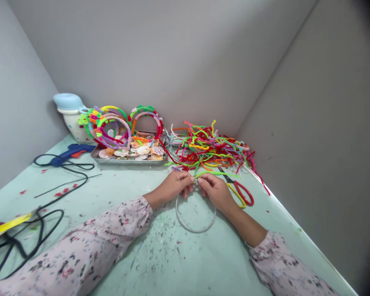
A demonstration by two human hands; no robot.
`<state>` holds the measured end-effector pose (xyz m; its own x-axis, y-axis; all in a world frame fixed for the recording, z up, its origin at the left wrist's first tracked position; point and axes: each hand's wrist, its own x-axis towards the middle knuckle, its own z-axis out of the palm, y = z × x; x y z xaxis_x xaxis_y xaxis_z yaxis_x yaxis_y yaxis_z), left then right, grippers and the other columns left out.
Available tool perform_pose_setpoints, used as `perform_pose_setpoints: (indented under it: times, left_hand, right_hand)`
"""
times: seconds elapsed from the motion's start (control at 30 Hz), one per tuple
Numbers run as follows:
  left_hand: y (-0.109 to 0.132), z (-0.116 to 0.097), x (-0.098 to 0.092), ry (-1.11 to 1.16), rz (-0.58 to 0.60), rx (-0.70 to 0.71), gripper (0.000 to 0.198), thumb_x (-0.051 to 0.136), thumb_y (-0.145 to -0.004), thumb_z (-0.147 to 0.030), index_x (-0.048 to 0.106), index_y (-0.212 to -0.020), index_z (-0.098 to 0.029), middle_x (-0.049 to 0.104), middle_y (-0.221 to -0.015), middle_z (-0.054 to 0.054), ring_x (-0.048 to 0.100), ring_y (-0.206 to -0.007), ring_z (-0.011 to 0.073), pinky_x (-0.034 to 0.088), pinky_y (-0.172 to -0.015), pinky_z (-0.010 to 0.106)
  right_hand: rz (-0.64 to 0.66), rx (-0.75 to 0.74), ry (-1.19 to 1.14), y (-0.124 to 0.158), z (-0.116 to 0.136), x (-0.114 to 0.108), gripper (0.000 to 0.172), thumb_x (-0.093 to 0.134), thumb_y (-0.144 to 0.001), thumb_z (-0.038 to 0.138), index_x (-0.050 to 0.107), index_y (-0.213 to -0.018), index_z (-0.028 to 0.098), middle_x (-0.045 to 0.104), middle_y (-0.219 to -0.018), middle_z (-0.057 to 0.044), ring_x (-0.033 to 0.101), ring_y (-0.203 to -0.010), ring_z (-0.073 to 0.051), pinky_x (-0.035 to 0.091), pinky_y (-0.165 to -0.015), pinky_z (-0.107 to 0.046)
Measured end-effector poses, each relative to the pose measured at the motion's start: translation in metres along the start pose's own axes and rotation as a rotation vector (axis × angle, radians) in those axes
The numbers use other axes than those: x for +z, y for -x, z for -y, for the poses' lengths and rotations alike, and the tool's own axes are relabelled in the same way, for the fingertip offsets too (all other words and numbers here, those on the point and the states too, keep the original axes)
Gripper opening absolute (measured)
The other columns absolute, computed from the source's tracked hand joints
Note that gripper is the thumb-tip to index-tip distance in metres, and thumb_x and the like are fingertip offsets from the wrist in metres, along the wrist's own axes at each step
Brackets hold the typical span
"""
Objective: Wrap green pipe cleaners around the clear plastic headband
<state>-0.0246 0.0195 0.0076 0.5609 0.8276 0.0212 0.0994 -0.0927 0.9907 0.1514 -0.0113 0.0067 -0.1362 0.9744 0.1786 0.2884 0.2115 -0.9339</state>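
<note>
Grey walls corner a pale green counter (160, 263). My left hand (175, 186) pinches the top of a thin headband hoop (185, 224) that curves back toward me. My right hand (215, 191), touching it, grips a green pipe cleaner (222, 174) whose length runs rightward. Scissors (241, 194) lie just right, and the pipe cleaner pile (209, 148) sits beyond.

Scissors (239, 192) right of ring (195, 232), tray (129, 162) behind.

Fuzzy green pipe cleaner (217, 173), shiny metal hoop (196, 228).
</note>
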Motion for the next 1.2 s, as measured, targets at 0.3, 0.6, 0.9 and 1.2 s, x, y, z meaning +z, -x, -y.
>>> perform_pose_setpoints:
  times: [0.3,0.6,0.9,1.2]
  left_hand:
    - [-0.0002,-0.0005,-0.0002,0.026,-0.014,0.005,0.031,0.048,-0.084,-0.041,0.053,-0.071,-0.013,0.061,-0.066,0.001,0.053,-0.042,0.0063,0.038,-0.044,0.019]
    - [-0.0002,-0.0014,-0.0005,0.029,-0.004,0.005,0.030,0.049,-0.084,-0.040,0.053,-0.072,-0.013,0.061,-0.066,0.001,0.053,-0.044,0.0059,0.038,-0.046,0.019]
    - [0.0007,-0.0023,-0.0013,0.023,0.002,0.023,0.031,0.048,-0.085,-0.041,0.053,-0.072,-0.014,0.061,-0.067,0.001,0.051,-0.045,0.0060,0.037,-0.046,0.018]
    - [0.0012,-0.0033,-0.0018,0.023,0.007,0.017,0.030,0.049,-0.084,-0.040,0.054,-0.072,-0.013,0.060,-0.067,0.001,0.051,-0.045,0.0061,0.037,-0.046,0.018]
  right_hand:
    - [0.040,0.006,-0.031,0.0005,-0.0003,-0.0010,0.022,0.051,-0.086,0.040,0.059,-0.089,0.019,0.052,-0.059,0.003,0.047,-0.049,-0.011,0.040,-0.049,-0.023]
    - [0.055,0.030,-0.026,0.0013,-0.0005,-0.0010,0.021,0.051,-0.086,0.038,0.059,-0.092,0.019,0.053,-0.060,0.003,0.047,-0.049,-0.011,0.039,-0.049,-0.023]
    - [0.069,0.025,-0.018,0.0007,-0.0001,-0.0009,0.020,0.051,-0.085,0.038,0.059,-0.088,0.020,0.053,-0.060,0.003,0.048,-0.049,-0.012,0.039,-0.048,-0.023]
    - [0.084,0.016,0.010,0.0023,0.0032,-0.0011,0.022,0.049,-0.087,0.038,0.059,-0.085,0.018,0.053,-0.061,0.003,0.048,-0.049,-0.011,0.040,-0.049,-0.023]
